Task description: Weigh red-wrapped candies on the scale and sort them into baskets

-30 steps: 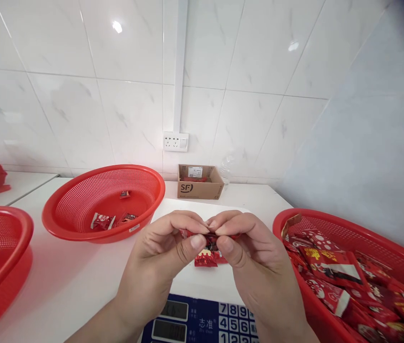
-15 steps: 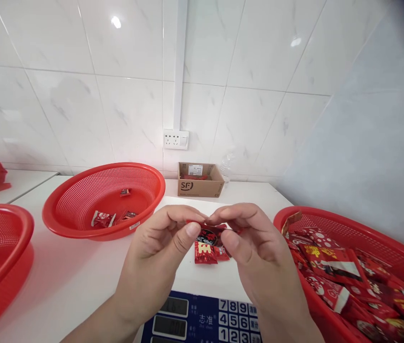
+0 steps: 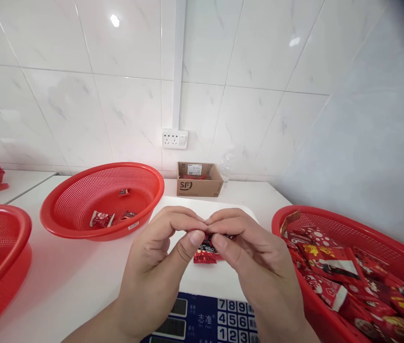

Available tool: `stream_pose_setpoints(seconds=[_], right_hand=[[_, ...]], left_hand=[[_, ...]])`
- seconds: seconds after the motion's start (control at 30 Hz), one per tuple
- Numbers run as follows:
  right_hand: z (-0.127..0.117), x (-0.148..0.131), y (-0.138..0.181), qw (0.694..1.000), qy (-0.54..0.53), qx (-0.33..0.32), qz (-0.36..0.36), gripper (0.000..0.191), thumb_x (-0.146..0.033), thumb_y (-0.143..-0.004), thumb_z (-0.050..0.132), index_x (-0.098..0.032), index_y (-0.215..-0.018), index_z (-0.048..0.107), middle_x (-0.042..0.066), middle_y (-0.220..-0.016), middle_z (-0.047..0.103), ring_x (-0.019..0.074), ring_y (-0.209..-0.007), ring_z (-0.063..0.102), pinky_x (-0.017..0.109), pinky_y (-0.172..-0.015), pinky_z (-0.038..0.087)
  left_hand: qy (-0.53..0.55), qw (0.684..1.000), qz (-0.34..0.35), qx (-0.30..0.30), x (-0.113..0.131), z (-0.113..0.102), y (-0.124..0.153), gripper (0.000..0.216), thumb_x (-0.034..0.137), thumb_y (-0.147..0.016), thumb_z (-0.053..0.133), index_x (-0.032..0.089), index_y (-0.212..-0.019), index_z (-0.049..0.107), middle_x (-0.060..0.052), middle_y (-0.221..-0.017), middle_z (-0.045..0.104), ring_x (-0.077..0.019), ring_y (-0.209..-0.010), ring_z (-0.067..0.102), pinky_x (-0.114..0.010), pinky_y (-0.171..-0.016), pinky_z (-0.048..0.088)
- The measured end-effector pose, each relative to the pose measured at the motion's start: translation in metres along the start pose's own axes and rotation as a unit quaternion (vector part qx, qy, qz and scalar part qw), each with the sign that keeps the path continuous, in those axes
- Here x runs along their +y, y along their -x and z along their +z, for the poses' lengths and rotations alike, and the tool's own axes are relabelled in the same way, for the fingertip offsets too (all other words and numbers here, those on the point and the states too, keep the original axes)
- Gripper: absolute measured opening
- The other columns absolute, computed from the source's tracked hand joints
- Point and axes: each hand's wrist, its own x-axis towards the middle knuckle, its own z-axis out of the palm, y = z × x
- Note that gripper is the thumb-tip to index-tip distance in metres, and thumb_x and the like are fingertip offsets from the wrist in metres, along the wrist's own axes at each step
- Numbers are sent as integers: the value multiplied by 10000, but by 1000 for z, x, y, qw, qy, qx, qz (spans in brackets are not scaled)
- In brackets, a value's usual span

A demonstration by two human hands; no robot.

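Between both hands is a small red-and-black snack packet (image 3: 206, 246), pinched along its upper edge and partly covered by the fingers. My left hand (image 3: 160, 264) is closed on its left side, thumb against index finger. On the right side, my right hand (image 3: 255, 257) grips it the same way, and the fingertips of the two hands meet. Just below, a shiny red packet (image 3: 204, 258) shows on the white pan of a digital scale (image 3: 187, 281); the rest of it is hidden. The scale's blue keypad panel (image 3: 207, 318) lies between my wrists, its displays partly covered.
A red basket (image 3: 348, 221) full of snack packets stands at right. Another red basket (image 3: 80, 181) at left holds several packets; a third basket (image 3: 3, 214) sits at the left edge. A cardboard box (image 3: 200, 186) stands by the tiled wall, below a socket (image 3: 175, 139).
My thumbs and fingers have closed more tightly on the packet, and my hands have drawn slightly closer together. The packet now shows less of its face. The baskets and box stay put.
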Motion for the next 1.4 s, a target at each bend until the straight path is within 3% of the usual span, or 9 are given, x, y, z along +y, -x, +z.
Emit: stream_pose_setpoints(seconds=[0.3, 0.53, 0.63, 0.7, 0.8, 0.9, 1.13, 1.3, 1.4], right_hand=[[-2, -1, -2, 995, -9, 51, 84, 55, -301, -846, 632, -259, -820, 657, -4, -815, 676, 122, -648, 613, 213, -520, 522], [3, -3, 0, 997, -4, 56, 57, 66, -279, -860, 601, -258, -810, 639, -6, -781, 652, 119, -627, 599, 200, -466, 500], [6, -4, 1, 995, -13, 73, 61, 59, -273, -848, 607, -250, -806, 641, 12, -777, 647, 138, -664, 610, 205, -461, 499], [6, -3, 2, 996, -1, 61, 62, 35, -256, -827, 631, -266, -859, 644, 10, -804, 663, 146, -709, 631, 216, -514, 527], [3, 0, 1, 999, 31, 20, 38, 170, -195, -818, 636, -309, -944, 629, -16, -892, 671, 131, -795, 639, 229, -654, 555], [2, 2, -1, 999, 37, 12, -2, 178, -140, -840, 586, -303, -898, 626, -25, -915, 636, 114, -851, 614, 216, -713, 537], [3, 0, -1, 999, 46, 16, -21, 189, -90, -816, 570, -270, -835, 624, -17, -860, 612, 124, -816, 590, 226, -676, 515], [2, 0, 0, 999, 33, 6, 1, 158, -129, -833, 560, -272, -841, 625, -23, -851, 603, 111, -749, 568, 200, -589, 493], [2, -1, -1, 999, 43, 3, 6, 153, -122, -827, 549, -264, -823, 606, -28, -836, 595, 105, -740, 565, 193, -584, 487]], left_hand=[[82, 995, -43, 40, 0, -5, -8, 98, 302, -870, 617, 227, -855, 678, -11, -858, 649, -146, -838, 596, -257, -769, 506], [65, 992, -106, -4, 3, -5, -8, 139, 259, -787, 716, 246, -910, 654, -4, -875, 635, -150, -835, 591, -265, -745, 517], [61, 994, -94, -16, 0, -5, -8, 61, 262, -809, 692, 225, -850, 665, -15, -848, 632, -154, -822, 584, -267, -729, 505], [56, 996, -73, -19, -1, -6, -9, 34, 251, -810, 691, 231, -827, 669, -13, -852, 630, -154, -845, 577, -258, -738, 495], [32, 997, -64, -26, -1, -5, -8, 23, 237, -823, 676, 256, -818, 664, 4, -845, 627, -144, -867, 564, -235, -739, 475], [6, 998, -61, -30, 0, -5, -6, 38, 232, -842, 649, 266, -824, 650, 4, -865, 620, -151, -888, 557, -242, -736, 461], [-8, 996, -80, -28, 1, -5, -3, 59, 277, -844, 643, 234, -804, 632, -16, -838, 615, -169, -863, 555, -253, -702, 457], [58, 993, -90, -46, 0, -4, -3, 79, 297, -862, 622, 243, -805, 623, 5, -774, 605, -138, -781, 553, -231, -672, 475], [35, 995, -80, -48, 0, -2, -3, 89, 291, -879, 600, 248, -802, 616, 11, -769, 603, -134, -781, 554, -226, -671, 475]])
